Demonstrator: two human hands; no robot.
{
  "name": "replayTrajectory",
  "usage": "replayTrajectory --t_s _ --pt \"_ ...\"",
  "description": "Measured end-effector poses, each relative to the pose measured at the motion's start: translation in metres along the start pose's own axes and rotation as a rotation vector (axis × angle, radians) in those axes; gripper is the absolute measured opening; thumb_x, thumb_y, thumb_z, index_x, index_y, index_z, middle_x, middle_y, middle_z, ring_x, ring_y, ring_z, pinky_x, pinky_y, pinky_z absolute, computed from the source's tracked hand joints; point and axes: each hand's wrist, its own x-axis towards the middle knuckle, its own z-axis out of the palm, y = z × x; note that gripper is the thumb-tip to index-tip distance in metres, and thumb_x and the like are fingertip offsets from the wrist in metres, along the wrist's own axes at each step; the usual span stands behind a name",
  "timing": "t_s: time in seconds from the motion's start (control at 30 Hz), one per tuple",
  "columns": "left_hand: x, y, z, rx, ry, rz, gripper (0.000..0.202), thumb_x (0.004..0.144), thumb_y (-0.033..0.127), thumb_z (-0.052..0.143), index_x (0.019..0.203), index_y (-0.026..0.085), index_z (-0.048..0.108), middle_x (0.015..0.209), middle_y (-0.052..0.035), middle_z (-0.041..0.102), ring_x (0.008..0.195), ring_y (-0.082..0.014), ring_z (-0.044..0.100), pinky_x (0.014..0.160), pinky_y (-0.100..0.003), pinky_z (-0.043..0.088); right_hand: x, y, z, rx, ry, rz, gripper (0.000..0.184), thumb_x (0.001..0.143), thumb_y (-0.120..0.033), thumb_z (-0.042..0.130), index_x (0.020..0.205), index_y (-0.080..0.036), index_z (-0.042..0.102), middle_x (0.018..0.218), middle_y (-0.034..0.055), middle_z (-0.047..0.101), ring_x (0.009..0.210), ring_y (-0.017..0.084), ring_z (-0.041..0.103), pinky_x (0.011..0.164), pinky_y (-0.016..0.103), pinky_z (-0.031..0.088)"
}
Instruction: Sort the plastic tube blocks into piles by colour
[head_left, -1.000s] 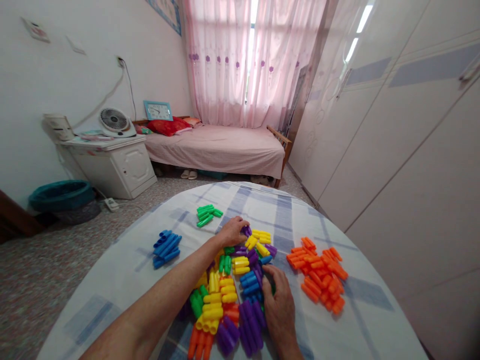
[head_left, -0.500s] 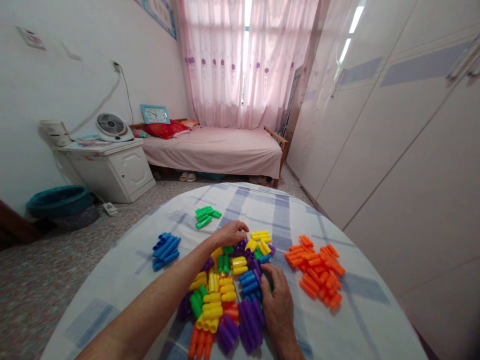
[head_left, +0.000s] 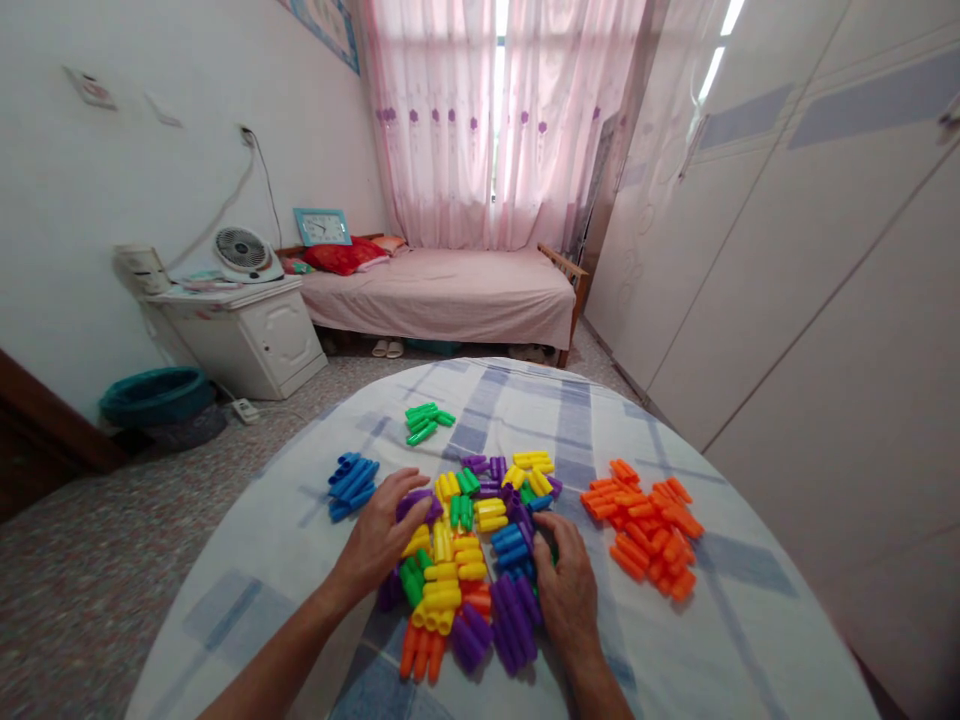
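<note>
Several bright plastic tube-shaped pieces, many joined side by side, lie in a mixed pile on the table. My left hand (head_left: 382, 530) is at the pile's left edge, thumb and fingers apart around purple pieces (head_left: 429, 507); whether it grips them I cannot tell, but the fingers look spread. Along the right edge rests my right hand (head_left: 568, 580), loosely curved with fingers apart, beside blue pieces (head_left: 511, 545) and large purple pieces (head_left: 514, 625). A bit of green shows under its fingers. Between the hands are yellow pieces (head_left: 441, 597), with orange pieces (head_left: 422, 652) at the near edge.
Sorted by colour, a blue group (head_left: 352, 485) lies left, a green group (head_left: 427, 422) farther back, and an orange heap (head_left: 649, 525) right. All sit on a round table with a checked cloth (head_left: 517, 390). Beyond stand a bed (head_left: 450, 290) and a wardrobe (head_left: 787, 300).
My left hand has drawn back from the pile's far side to its left edge, beside the purple pieces. My right hand stays at the right edge. The view has shifted slightly.
</note>
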Motion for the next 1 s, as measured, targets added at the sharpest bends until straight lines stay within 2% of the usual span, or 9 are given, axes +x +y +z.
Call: replayTrajectory --t_s 0.1,0.23,0.43,0.57,0.83,1.0 --pt "-0.024 -0.009 0.009 0.014 0.031 -0.081 0.042 0.086 0.045 0.044 0.119 0.023 0.056 0.137 -0.0073 0.047 0.13 -0.0228 0.039 0.11 -0.043 0.029 0.001 0.002 0.0 0.003 0.0 -0.012 0.028 0.082 -0.031 0.043 0.1 -0.02 0.061 0.106 0.0068 0.061 0.102 0.022 0.053 0.093 0.037 0.039" --pt "-0.029 -0.01 0.032 -0.026 0.046 -0.151 0.046 0.089 0.043 0.039 0.128 0.021 0.05 0.145 -0.008 0.035 0.137 -0.0226 0.026 0.113 -0.044 0.022 0.002 0.005 0.0 -0.002 -0.002 -0.028 0.029 0.081 -0.032 0.043 0.099 -0.019 0.062 0.105 0.0074 0.061 0.101 0.022 0.053 0.093 0.037 0.039" --pt "-0.03 0.008 0.046 -0.163 0.063 -0.036 0.04 0.091 0.038 0.038 0.123 0.022 0.054 0.139 -0.006 0.042 0.13 -0.0183 0.037 0.112 -0.037 0.027 0.002 0.007 -0.001 0.002 -0.024 -0.032 0.031 0.08 -0.035 0.044 0.1 -0.018 0.061 0.106 0.0079 0.061 0.102 0.023 0.053 0.093 0.038 0.039" --pt "-0.033 0.017 0.05 -0.205 0.076 -0.022 0.037 0.089 0.036 0.041 0.12 0.022 0.056 0.138 -0.0063 0.044 0.128 -0.0195 0.039 0.111 -0.039 0.03 0.003 0.008 -0.001 -0.003 -0.03 -0.029 0.032 0.08 -0.037 0.044 0.1 -0.019 0.062 0.106 0.0075 0.062 0.102 0.023 0.054 0.092 0.037 0.039" --pt "-0.03 0.018 0.053 -0.251 0.096 -0.008 0.033 0.088 0.035 0.042 0.115 0.023 0.058 0.127 -0.0064 0.053 0.122 -0.0191 0.046 0.108 -0.037 0.035 0.002 0.011 -0.002 0.0 -0.016 -0.046 0.032 0.081 -0.039 0.045 0.098 -0.02 0.064 0.105 0.0066 0.063 0.1 0.023 0.056 0.09 0.036 0.041" --pt "-0.03 0.02 0.048 -0.199 0.182 0.003 0.031 0.085 0.026 0.045 0.113 0.022 0.057 0.129 -0.0068 0.05 0.123 -0.0196 0.043 0.108 -0.038 0.034 0.003 0.011 -0.003 -0.011 -0.025 -0.026 0.032 0.082 -0.039 0.045 0.1 -0.02 0.063 0.105 0.0068 0.063 0.101 0.023 0.055 0.091 0.036 0.041"
